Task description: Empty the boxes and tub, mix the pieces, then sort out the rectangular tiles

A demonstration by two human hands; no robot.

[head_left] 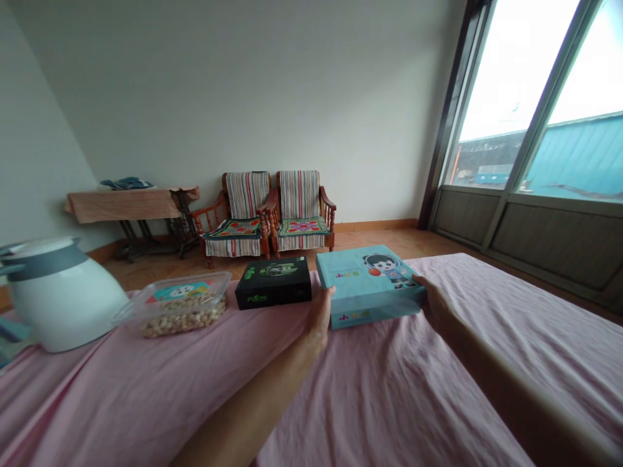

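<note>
The left hand is clasped on the left side of the light-blue box, the right hand on its right, near the pink cloth's far edge. Leftward are set a black box, clear tub and white jug.

Within the grip, the flat light-blue box is hiding fingers of the bare left hand and bare right hand. Far left of it, the frame edge is cutting off the rounded white jug with grey collar; nearer, the flat black box is bearing illegibly small print.
</note>
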